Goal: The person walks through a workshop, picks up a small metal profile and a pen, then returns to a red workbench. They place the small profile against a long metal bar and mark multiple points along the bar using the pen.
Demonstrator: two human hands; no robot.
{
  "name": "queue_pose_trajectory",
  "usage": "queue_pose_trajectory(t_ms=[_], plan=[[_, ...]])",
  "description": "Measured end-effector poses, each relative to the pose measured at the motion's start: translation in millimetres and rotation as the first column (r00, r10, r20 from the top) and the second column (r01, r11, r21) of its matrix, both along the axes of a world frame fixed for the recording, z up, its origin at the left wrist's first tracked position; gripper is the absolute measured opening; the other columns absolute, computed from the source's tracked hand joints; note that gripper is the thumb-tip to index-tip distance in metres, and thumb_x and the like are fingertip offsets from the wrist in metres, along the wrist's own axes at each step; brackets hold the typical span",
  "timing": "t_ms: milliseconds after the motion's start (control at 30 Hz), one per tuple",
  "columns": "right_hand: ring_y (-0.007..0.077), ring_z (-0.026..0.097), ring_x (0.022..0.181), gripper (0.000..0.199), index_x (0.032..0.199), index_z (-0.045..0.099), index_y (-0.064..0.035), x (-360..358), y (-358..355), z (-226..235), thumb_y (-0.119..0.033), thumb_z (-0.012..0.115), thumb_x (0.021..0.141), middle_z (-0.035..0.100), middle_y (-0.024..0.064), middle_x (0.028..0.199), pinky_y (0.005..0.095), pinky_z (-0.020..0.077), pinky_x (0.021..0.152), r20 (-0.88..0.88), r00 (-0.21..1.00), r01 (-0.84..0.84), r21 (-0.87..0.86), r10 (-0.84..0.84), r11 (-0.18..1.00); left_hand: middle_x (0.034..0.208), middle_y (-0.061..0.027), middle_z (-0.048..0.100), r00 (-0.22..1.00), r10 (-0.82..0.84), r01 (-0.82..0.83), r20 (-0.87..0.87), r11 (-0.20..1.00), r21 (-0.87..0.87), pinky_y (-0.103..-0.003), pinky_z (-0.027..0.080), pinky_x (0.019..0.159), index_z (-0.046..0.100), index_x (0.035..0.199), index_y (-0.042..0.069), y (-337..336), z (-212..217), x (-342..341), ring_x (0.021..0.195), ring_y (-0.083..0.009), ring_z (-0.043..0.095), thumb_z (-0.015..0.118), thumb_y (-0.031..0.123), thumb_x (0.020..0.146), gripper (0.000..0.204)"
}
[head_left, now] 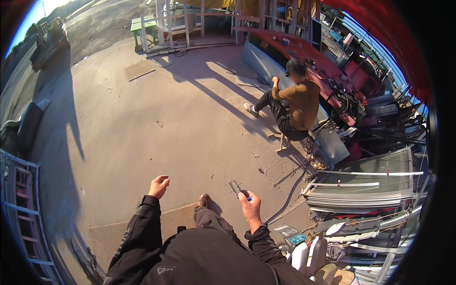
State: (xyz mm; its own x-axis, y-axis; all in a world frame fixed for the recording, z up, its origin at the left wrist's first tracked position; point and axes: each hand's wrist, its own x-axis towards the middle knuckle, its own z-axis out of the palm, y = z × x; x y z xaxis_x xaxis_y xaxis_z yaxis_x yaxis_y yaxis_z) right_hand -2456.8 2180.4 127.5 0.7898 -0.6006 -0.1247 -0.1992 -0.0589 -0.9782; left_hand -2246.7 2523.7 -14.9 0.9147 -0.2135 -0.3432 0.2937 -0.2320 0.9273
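My right hand [251, 207] is closed on a small grey metal piece with thin crossbars [233, 188], which sticks out past the fingertips over the concrete. A bit of blue [249, 199] shows at the fingers; what it belongs to is unclear. To the left, my left hand [159, 186] hangs in the air with loosely bent fingers and nothing visible in it. Below and between the hands, one of my shoes [204, 200] stands on the ground.
Ahead right, a person [301, 102] sits on a low wooden stool [281, 141] beside a long red-topped bench [285, 42]. Stacked framed panels [365, 185] lie at the right. A metal rack [28, 213] stands left; a green table [144, 24] and a truck [50, 42] are farther off.
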Motion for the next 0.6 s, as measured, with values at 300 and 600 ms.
queue_pose_trajectory(t_ms=[300, 600], plan=[[0.0044, 0.05, 0.072, 0.03, 0.111, 0.07, 0.0003, 322.2, -137.0, 27.7, -0.023, 0.075, 0.091, 0.063, -0.0047, 0.085, 0.0237, 0.044, 0.064, -0.035, 0.979, -0.204, -0.08, 0.202, 0.976, 0.08, -0.0094, 0.068, 0.648, 0.426, -0.139, -0.631, 0.881, 0.452, -0.041, 0.054, 0.054, 0.071, 0.106, 0.001, 84.5, -87.9, 19.3, 0.063, -0.0242, 0.066, 0.065, 0.016, 0.091, 0.021], [0.0044, 0.053, 0.069, 0.032, 0.11, 0.07, 0.0024, 620.7, -261.2, -22.0, -0.023, 0.075, 0.091, 0.063, -0.0039, 0.081, 0.024, 0.0453, 0.062, -0.143, 0.973, -0.188, -0.044, 0.18, 0.981, 0.085, -0.0087, 0.068, 0.644, 0.442, -0.191, -0.625, 0.883, 0.428, -0.039, 0.051, 0.055, 0.07, 0.108, 0.0, -40.8, -129.9, 392.7, 0.066, -0.0221, 0.064, 0.061, 0.014, 0.091, 0.024]])
